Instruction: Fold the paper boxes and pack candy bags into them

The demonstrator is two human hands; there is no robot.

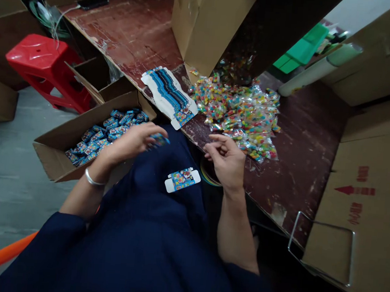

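In the head view, my left hand [138, 140], with a silver bangle at its wrist, is closed on a small blue printed box [161, 139], blurred by motion. It is over the near end of a long cardboard carton [56, 148] that holds many filled blue boxes [96, 140]. My right hand [226, 161] hangs at the table edge, fingers loosely curled and apart, with nothing visible in them. Just beyond it lies a heap of clear candy bags [241, 113] with colourful sweets. A single unfilled blue box [183, 179] with white end flaps rests on my lap.
A fanned stack of flat blue boxes [168, 92] lies at the edge of the red-brown table [133, 28]. Behind the candy stands a tall open carton [207, 25]. A red stool [43, 57] is at left, a large carton [361, 213] at right, near a metal wire frame [351, 257].
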